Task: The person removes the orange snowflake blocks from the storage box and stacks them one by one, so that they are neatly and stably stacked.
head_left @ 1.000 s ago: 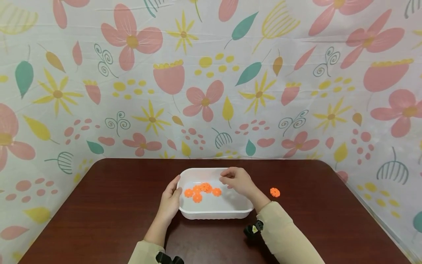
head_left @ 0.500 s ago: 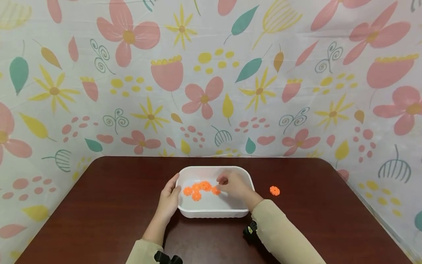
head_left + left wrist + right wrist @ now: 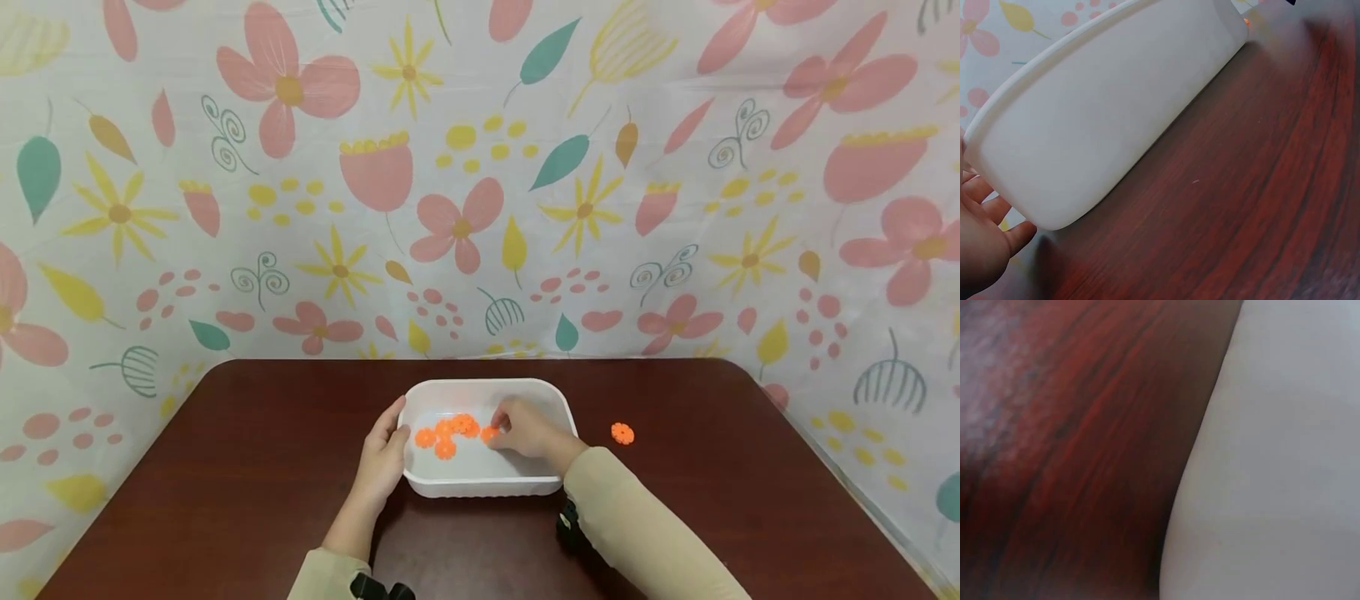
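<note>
A white plastic basin (image 3: 495,487) stands on the table. My left hand (image 3: 382,462) holds its left end, thumb near the rim; in the left wrist view the fingers (image 3: 1021,236) lie against the outer wall. Inside, my right hand (image 3: 527,431) reaches down, thumb and forefinger pinching an orange notched plastic disc (image 3: 488,435) whose right part they cover. Left of it, several more orange discs (image 3: 446,448) lie in a loose, partly overlapping cluster on the basin floor. The right wrist view shows only the basin's outer wall (image 3: 1272,456) and the tabletop.
One more orange disc (image 3: 622,433) lies on the dark red-brown table (image 3: 225,483), to the right of the basin. Behind the table hangs a floral cloth (image 3: 465,308). Black wrist cameras (image 3: 381,588) sit at both sleeves.
My right hand has lowered from above the basin's right half to the rightmost disc inside, its fingertips closing on it. The left hand has kept its place on the basin.
</note>
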`<state>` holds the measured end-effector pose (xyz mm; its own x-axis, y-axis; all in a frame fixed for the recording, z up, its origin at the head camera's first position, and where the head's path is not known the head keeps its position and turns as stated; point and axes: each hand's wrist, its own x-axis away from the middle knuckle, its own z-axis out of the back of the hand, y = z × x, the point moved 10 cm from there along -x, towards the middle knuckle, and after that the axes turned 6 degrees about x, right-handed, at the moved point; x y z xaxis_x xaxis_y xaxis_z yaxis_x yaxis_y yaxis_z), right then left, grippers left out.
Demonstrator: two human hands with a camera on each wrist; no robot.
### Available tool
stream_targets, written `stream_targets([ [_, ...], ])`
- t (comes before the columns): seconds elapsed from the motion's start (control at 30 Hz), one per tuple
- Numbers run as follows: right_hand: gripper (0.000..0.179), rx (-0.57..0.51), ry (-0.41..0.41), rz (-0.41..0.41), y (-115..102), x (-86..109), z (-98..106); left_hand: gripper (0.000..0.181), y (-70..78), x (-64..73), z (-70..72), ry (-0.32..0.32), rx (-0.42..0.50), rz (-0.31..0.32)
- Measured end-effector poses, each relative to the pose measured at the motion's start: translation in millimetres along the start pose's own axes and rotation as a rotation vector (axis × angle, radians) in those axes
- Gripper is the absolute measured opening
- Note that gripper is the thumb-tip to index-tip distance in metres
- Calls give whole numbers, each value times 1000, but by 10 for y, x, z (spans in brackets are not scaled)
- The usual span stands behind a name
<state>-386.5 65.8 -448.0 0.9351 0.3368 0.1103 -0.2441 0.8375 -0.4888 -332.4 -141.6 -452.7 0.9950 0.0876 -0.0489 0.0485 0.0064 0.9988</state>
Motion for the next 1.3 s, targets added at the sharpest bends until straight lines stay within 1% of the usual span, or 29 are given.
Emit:
stream_targets([
  [0.13, 27, -14, 14, -21, 19, -21, 32, 47, 47, -19, -8, 1, 14, -19],
  [0.37, 28, -53, 7, -50, 31, 32, 39, 48, 18, -3, -14, -10, 20, 0],
  [0.5, 24, -91, 19, -67, 69, 42, 43, 48, 21, 3, -12, -10, 29, -6],
  [0.67, 15, -182, 28, -108, 120, 76, 56, 48, 12, 9, -18, -10, 29, -8],
  [0.77, 12, -208, 31, -95, 104, 96, 67, 47, 5, 18, -21, -3, 32, -14],
  [0.93, 9, -180, 63, -70, 83, 117, 120, 48, -5, 19, -49, -10, 31, -15],
  [1.0, 8, -176, 63, -73, 97, 125, 114, 47, -15, 24, -54, -12, 31, -9],
  [1.1, 8, -198, 55, -68, 97, 123, 91, 47, -14, 27, -30, 2, 30, -4],
  [1.17, 8, -209, 57, -55, 75, 107, 91, 47, 0, 25, -5, 10, 28, -10],
  [1.3, 9, -234, 69, -11, 36, 110, 138, 47, 8, 20, -9, 14, 24, -17],
])
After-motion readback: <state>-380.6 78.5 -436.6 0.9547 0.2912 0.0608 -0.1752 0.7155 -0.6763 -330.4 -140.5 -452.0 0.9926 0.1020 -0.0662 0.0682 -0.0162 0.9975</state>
